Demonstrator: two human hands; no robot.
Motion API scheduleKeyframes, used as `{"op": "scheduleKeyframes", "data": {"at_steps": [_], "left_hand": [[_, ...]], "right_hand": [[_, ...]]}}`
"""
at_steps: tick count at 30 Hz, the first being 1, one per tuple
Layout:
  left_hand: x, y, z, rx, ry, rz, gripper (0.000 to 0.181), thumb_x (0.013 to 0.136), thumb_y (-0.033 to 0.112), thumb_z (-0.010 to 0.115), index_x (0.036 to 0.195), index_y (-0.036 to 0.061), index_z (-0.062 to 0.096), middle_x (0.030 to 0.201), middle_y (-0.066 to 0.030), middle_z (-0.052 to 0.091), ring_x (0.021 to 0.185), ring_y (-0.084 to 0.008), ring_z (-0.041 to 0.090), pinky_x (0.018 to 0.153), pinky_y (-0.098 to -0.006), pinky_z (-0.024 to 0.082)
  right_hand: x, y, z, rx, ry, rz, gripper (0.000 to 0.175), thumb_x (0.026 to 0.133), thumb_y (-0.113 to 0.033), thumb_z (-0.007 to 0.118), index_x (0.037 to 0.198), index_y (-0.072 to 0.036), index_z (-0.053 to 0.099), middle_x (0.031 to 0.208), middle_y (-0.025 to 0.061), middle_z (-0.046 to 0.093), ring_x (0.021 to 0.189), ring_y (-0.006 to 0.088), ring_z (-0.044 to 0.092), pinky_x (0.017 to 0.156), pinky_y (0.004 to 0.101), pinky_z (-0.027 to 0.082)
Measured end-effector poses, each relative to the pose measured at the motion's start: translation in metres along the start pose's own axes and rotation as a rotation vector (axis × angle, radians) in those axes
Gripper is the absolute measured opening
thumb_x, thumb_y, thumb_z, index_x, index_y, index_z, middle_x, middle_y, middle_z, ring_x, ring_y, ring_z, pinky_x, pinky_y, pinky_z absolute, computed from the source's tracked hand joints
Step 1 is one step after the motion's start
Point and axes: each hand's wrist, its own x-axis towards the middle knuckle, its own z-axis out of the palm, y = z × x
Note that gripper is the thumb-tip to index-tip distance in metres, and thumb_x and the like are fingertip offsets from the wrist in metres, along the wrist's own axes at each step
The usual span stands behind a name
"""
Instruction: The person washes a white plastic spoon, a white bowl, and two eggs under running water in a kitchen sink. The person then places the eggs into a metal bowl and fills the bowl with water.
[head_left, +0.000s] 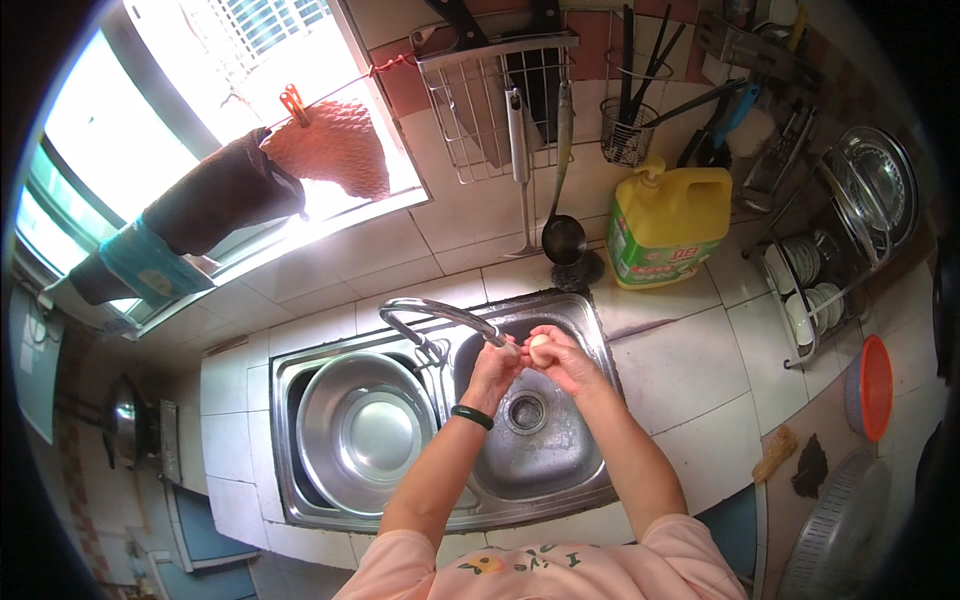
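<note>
Over the right basin of the steel double sink (495, 491), both hands are close together, fingertips meeting under the faucet. My right hand (566, 364) holds a small pale, rounded object (540, 349) that looks like an egg, pinched between thumb and fingers. Just under the mouth of the curved chrome faucet (442, 309) is my left hand (495, 375), its fingers partly hidden by the spout; whether it grips anything is unclear. A dark green bangle (472, 416) circles the left wrist. Below the hands lies the round drain (528, 412).
A large steel bowl (315, 450) sits in the left basin. Behind the sink stand a yellow detergent jug (671, 217) and a hanging ladle (564, 240). Knives fill a wall rack (465, 112). To the right are a dish rack (802, 300) and an orange basket (876, 390).
</note>
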Motion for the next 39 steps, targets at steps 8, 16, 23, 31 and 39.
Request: {"op": "scheduleKeyframes", "data": {"at_steps": [8,16,23,31,39], "left_hand": [[-0.019,0.003,-0.015,-0.025,0.193,-0.060,0.018,0.092,0.028,0.051,0.089,0.0098,0.049,0.065,-0.0024,0.049,0.042,-0.0105,0.041,0.034,-0.0198,0.027],[-0.010,-0.003,-0.027,-0.068,-0.076,0.012,0.014,0.092,0.024,0.051,0.090,0.0097,0.052,0.067,0.0008,0.052,0.048,-0.0073,0.044,0.044,-0.0193,0.035],[-0.002,-0.015,-0.021,0.062,-0.014,0.056,0.011,0.085,0.013,0.062,0.087,0.0110,0.051,0.071,0.0016,0.053,0.055,-0.0075,0.048,0.048,-0.0209,0.037],[-0.012,0.001,0.005,-0.047,0.050,0.002,0.013,0.090,0.019,0.050,0.095,0.0069,0.053,0.075,-0.0013,0.054,0.056,-0.0100,0.049,0.047,-0.0223,0.038],[-0.031,0.008,0.024,0.364,-0.079,0.134,0.037,0.092,0.043,0.054,0.097,0.0057,0.051,0.070,-0.0026,0.052,0.056,-0.0111,0.051,0.048,-0.0247,0.040]], "right_hand": [[0.029,0.011,0.024,0.079,-0.176,0.097,0.012,0.087,-0.012,0.054,0.098,-0.006,0.052,0.081,0.0052,0.057,0.055,0.0102,0.049,0.044,0.0214,0.036],[0.021,0.013,0.049,-0.023,-0.140,0.022,0.018,0.088,-0.019,0.060,0.098,-0.008,0.052,0.073,0.0037,0.053,0.056,0.0114,0.052,0.048,0.0248,0.043],[0.015,-0.006,0.028,-0.231,-0.333,0.037,0.021,0.087,-0.024,0.060,0.099,-0.009,0.052,0.081,0.0017,0.054,0.068,0.0107,0.058,0.058,0.0222,0.047],[0.017,0.002,0.022,-0.147,-0.140,-0.039,0.014,0.093,-0.018,0.049,0.098,-0.006,0.054,0.088,0.0048,0.058,0.075,0.0127,0.058,0.067,0.0262,0.050],[0.022,0.016,0.034,-0.301,0.072,-0.359,0.015,0.095,-0.019,0.049,0.099,-0.005,0.054,0.092,0.0019,0.056,0.086,0.0102,0.053,0.076,0.0247,0.046]]}}
